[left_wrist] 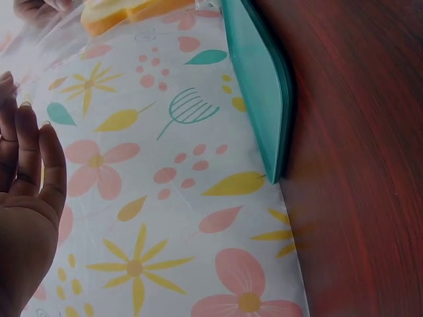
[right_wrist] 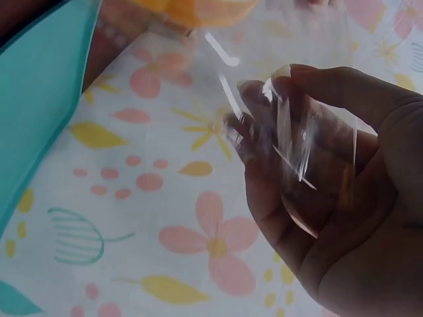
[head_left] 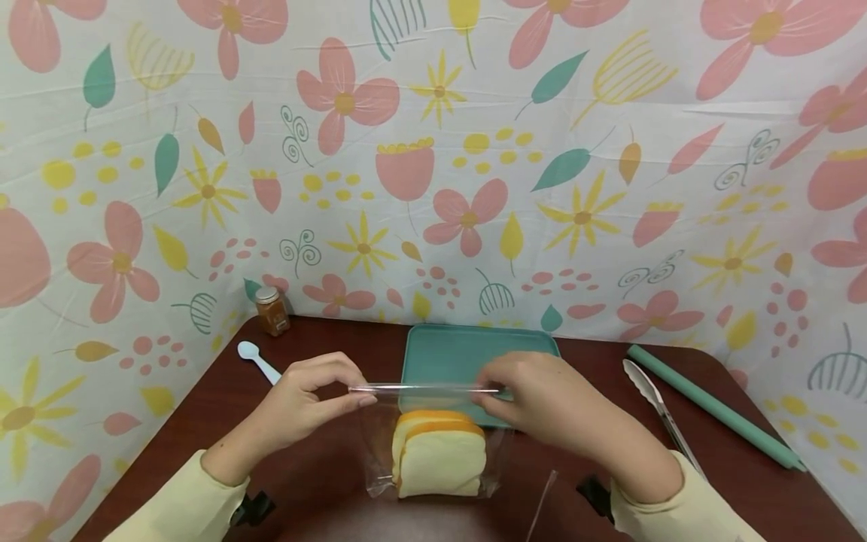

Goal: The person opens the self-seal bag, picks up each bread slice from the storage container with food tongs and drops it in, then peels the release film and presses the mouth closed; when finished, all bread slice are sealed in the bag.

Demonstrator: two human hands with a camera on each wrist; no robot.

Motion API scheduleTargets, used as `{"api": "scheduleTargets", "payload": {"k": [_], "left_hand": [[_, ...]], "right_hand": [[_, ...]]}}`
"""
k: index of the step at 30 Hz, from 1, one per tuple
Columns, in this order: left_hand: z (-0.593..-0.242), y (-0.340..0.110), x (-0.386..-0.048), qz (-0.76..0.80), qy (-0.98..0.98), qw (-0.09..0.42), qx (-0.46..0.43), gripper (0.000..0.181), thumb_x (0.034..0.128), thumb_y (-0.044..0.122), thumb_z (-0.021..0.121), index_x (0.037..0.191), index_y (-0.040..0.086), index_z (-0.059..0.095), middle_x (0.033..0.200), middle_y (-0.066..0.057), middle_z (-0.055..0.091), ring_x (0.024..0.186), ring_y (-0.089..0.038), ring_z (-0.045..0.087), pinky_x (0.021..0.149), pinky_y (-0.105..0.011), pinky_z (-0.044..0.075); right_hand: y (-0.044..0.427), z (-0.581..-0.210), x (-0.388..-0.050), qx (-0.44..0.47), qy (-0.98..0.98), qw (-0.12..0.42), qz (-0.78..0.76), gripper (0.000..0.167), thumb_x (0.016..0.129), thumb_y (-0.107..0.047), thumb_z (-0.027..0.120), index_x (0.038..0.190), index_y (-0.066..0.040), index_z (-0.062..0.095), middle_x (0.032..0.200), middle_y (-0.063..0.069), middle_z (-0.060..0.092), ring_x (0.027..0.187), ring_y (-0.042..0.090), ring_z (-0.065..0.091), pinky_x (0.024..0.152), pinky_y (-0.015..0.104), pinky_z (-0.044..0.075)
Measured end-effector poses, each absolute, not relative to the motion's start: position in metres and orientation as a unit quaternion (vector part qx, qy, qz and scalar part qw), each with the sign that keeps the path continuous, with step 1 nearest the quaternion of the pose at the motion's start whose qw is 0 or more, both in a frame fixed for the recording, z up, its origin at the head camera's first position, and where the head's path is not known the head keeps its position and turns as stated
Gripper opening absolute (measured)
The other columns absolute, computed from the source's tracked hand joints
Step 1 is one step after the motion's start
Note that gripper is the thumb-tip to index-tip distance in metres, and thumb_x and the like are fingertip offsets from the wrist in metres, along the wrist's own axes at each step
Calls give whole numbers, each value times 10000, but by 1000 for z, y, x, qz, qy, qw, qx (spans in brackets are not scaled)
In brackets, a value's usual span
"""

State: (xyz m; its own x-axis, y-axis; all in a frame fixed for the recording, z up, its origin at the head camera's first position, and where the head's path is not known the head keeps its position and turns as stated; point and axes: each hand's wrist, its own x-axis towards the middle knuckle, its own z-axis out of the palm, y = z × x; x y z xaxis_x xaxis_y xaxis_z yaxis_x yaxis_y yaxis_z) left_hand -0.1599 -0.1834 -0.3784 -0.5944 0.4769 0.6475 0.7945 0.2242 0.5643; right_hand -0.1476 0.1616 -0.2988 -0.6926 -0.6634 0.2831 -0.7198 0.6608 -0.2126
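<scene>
Slices of bread (head_left: 443, 463) with orange-brown crusts stand inside a clear plastic bag (head_left: 379, 455) at the table's middle. My left hand (head_left: 314, 399) pinches one end of the bag's top edge between thumb and fingers. At the other end, my right hand (head_left: 542, 399) grips the same edge, which is drawn straight between them. The right wrist view shows crinkled clear film in the right hand's (right_wrist: 344, 178) fingers. In the left wrist view, the left hand (left_wrist: 26, 191) is partly cut off, and bread (left_wrist: 125, 12) shows at the top.
Behind the bag lies a teal tray (head_left: 474, 350). At left are a small capped jar (head_left: 273, 314) and a light blue spoon (head_left: 260, 363). Metal tongs (head_left: 653, 395) and a long green roll (head_left: 718, 410) lie at right. A thin clear strip (head_left: 542, 504) is near the front.
</scene>
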Motion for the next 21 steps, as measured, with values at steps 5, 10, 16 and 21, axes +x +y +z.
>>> {"api": "scheduleTargets", "payload": {"k": [5,10,16,21], "left_hand": [[-378,-183,-160,-464,-760,173,-421,252,926,20,820,1006,255,775,950,28,741,919,-50,688,774,-220,587],[-377,-183,-159,-466,-756,175,-426,270,915,-9,819,1004,242,774,949,39,736,908,-62,690,768,-219,586],[-377,-183,-158,-469,-753,178,-426,287,903,-30,823,1006,233,780,947,48,736,902,-78,696,774,-217,588],[-377,-186,-156,-471,-749,185,-428,292,894,-43,824,1014,221,785,938,37,736,900,-80,699,779,-212,588]], "right_hand": [[177,-298,-147,363,-914,60,172,60,1005,-303,771,957,-297,805,914,-243,739,861,-24,690,728,236,580],[190,-300,-146,350,-917,54,184,53,1002,-303,772,963,-321,804,912,-274,724,878,-44,678,753,243,592],[206,-303,-145,353,-910,62,208,58,1014,-282,759,988,-317,798,910,-261,721,836,-88,630,698,213,552],[212,-307,-144,376,-892,77,239,63,1024,-287,750,984,-303,796,902,-215,739,780,-100,588,652,187,510]]}}
